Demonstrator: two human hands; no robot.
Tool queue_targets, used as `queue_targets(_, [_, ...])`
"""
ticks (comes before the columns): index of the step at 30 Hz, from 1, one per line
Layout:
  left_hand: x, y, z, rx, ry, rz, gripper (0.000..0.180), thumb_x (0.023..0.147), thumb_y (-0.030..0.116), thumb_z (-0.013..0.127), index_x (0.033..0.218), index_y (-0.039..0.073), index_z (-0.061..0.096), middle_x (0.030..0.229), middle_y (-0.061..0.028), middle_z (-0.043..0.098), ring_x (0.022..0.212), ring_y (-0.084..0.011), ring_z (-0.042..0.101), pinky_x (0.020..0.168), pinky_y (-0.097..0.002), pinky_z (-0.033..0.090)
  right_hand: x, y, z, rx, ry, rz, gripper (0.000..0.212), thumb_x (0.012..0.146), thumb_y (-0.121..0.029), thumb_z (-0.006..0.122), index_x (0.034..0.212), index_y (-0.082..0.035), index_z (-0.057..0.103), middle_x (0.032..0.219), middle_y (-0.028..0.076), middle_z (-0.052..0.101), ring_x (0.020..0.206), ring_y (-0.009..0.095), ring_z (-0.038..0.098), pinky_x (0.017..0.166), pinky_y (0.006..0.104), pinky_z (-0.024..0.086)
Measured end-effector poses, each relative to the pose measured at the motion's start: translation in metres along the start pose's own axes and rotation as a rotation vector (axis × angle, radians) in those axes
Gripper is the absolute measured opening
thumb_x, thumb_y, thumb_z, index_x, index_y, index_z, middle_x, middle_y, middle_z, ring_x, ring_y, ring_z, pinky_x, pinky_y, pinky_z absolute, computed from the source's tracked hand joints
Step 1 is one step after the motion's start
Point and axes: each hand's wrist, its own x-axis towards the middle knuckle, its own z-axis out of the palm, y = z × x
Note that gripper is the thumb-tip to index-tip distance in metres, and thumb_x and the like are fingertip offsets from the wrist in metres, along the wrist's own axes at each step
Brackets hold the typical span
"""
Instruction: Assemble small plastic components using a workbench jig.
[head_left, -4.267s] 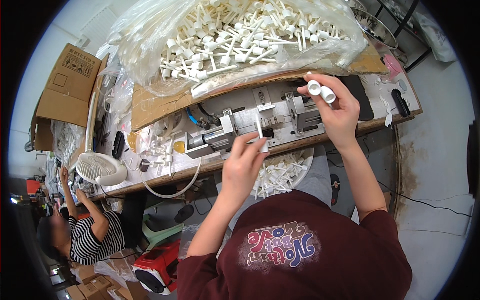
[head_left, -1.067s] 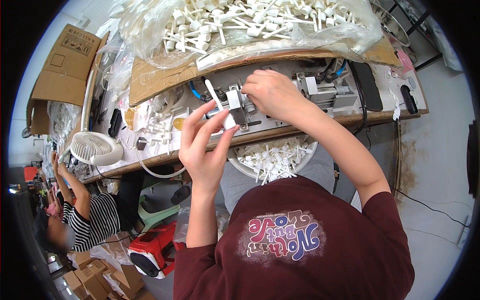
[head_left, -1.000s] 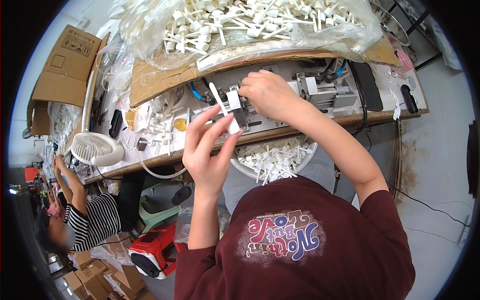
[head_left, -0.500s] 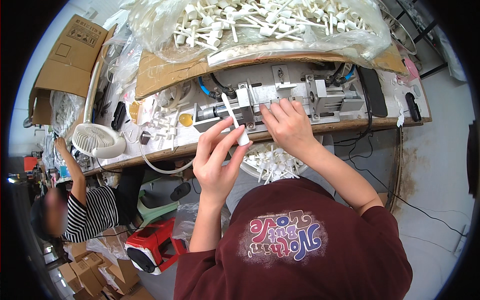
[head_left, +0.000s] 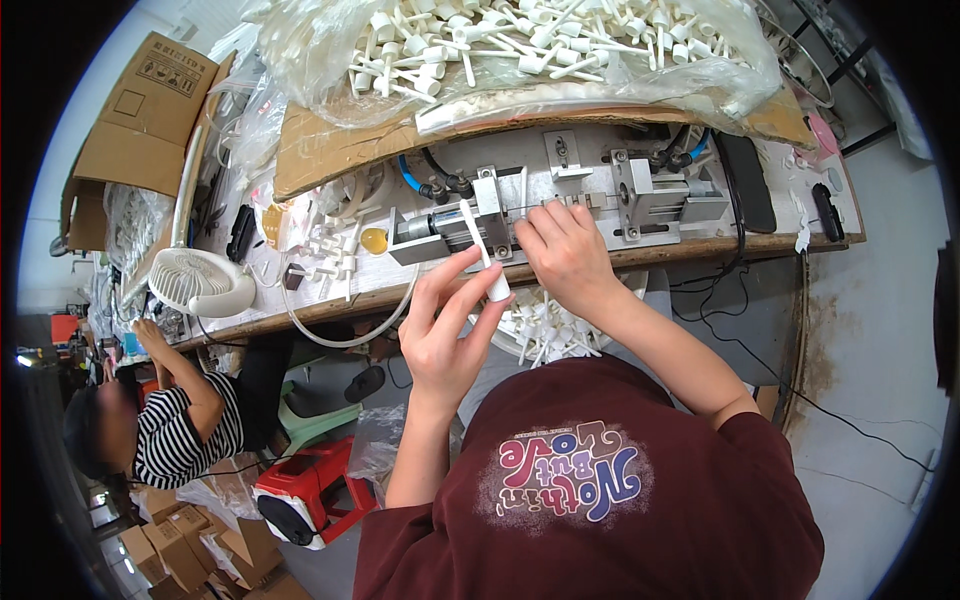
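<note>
Pinched upright between the thumb and fingers of my left hand (head_left: 445, 325) is a white plastic scoop (head_left: 482, 245), its cup end low and its thin handle pointing up. The scoop stands in front of the left block of a metal clamping fixture (head_left: 485, 195). My right hand (head_left: 568, 255) is closed, with its fingertips at the middle of the fixture; whatever they grip is hidden. To the right sits the fixture's second metal block (head_left: 650, 195). Below my hands, more white scoops lie in a container (head_left: 535, 325), partly covered by my arms.
A plastic bag (head_left: 310, 75) heaped with white scoops rests on cardboard (head_left: 340, 150) behind the fixture. On the left are a white fan (head_left: 200, 283) and a cardboard box (head_left: 145, 110). Cables (head_left: 725, 300) hang at the right. A co-worker (head_left: 190, 425) sits at the far left.
My left hand has shifted slightly right and down with the scoop. My right hand has moved a little left along the fixture. The co-worker's arm is now bent, with the hand lower.
</note>
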Motion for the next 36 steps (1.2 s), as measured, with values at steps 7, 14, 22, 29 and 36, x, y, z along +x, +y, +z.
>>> queue_targets(7, [0.000, 0.002, 0.003, -0.003, -0.019, -0.006, 0.037, 0.070, -0.006, 0.082, 0.105, 0.001, 0.073, 0.119, -0.0136, 0.063, 0.085, -0.0162, 0.068, 0.071, -0.0273, 0.058, -0.013, 0.001, -0.020, 0.385, -0.107, 0.033, 0.024, 0.076, -0.008, 0.068, 0.100, -0.003, 0.064, 0.092, 0.008, 0.058, 0.087, 0.024, 0.057, 0.079, 0.0359, 0.044])
queue_targets(14, [0.002, 0.002, 0.013, -0.034, -0.040, -0.004, 0.037, 0.070, -0.006, 0.082, 0.105, 0.002, 0.073, 0.121, -0.0133, 0.062, 0.086, -0.0167, 0.068, 0.073, -0.0274, 0.058, -0.030, 0.017, -0.062, 0.479, -0.060, 0.112, 0.030, 0.074, -0.001, 0.071, 0.103, 0.001, 0.063, 0.113, 0.013, 0.062, 0.095, 0.029, 0.062, 0.082, 0.0394, 0.050])
queue_targets(22, [0.008, 0.006, 0.023, -0.071, -0.055, 0.008, 0.038, 0.070, -0.005, 0.082, 0.106, 0.002, 0.073, 0.122, -0.0129, 0.061, 0.086, -0.0163, 0.068, 0.073, -0.0278, 0.058, -0.023, 0.020, -0.048, 0.035, -0.144, -0.007, 0.015, 0.075, -0.009, 0.062, 0.089, -0.002, 0.060, 0.118, 0.023, 0.067, 0.067, 0.015, 0.066, 0.065, 0.0279, 0.049])
queue_targets(29, [0.008, 0.002, 0.028, -0.086, -0.078, -0.009, 0.038, 0.071, -0.005, 0.081, 0.107, 0.002, 0.073, 0.122, -0.0129, 0.061, 0.086, -0.0160, 0.067, 0.072, -0.0278, 0.058, -0.010, 0.021, -0.054, -0.016, -0.309, -0.025, 0.012, 0.074, -0.008, 0.062, 0.082, -0.004, 0.056, 0.115, 0.027, 0.067, 0.058, 0.017, 0.068, 0.060, 0.0295, 0.053])
queue_targets(36, [0.014, -0.004, 0.036, -0.117, -0.102, -0.058, 0.036, 0.073, -0.005, 0.079, 0.109, 0.002, 0.072, 0.124, -0.0124, 0.060, 0.086, -0.0169, 0.068, 0.073, -0.0292, 0.059, 0.042, 0.059, -0.083, 0.243, -0.230, 0.060, 0.013, 0.078, -0.010, 0.067, 0.089, -0.008, 0.061, 0.088, 0.010, 0.068, 0.074, 0.027, 0.069, 0.063, 0.0370, 0.055])
